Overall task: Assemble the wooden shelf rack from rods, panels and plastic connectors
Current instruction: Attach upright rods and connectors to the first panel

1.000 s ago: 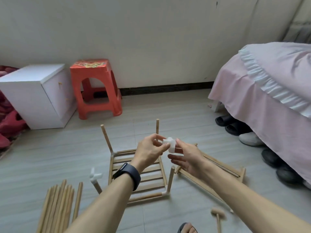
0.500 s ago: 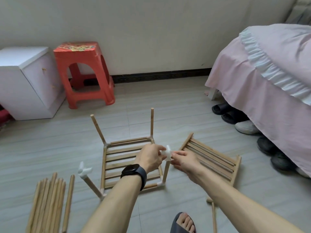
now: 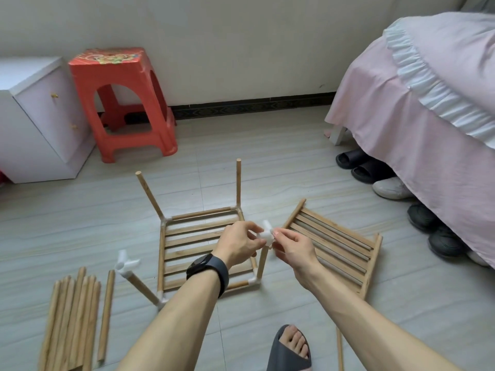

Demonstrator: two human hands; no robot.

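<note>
A slatted wooden panel (image 3: pixel 187 242) lies on the floor with an upright rod at each corner. On top of the near right rod (image 3: pixel 262 263) sits a white plastic connector (image 3: pixel 265 232). My left hand (image 3: pixel 238 245) and my right hand (image 3: pixel 292 246) both pinch this connector from either side. The near left rod (image 3: pixel 139 286) leans outward and carries another white connector (image 3: pixel 124 262). The two far rods (image 3: pixel 148 194) (image 3: pixel 238 184) have bare tops. A second slatted panel (image 3: pixel 334 245) lies flat to the right.
Several loose rods (image 3: pixel 72 319) lie at the front left. A red plastic stool (image 3: pixel 126 103) and a white cabinet (image 3: pixel 34 119) stand by the wall. A bed with a pink cover (image 3: pixel 428 116) fills the right, shoes (image 3: pixel 388 187) beneath it. My sandalled foot (image 3: pixel 290 349) is near.
Both hands have come down with the white connector from mid-air onto the top of the near right rod. The camera has tilted lower.
</note>
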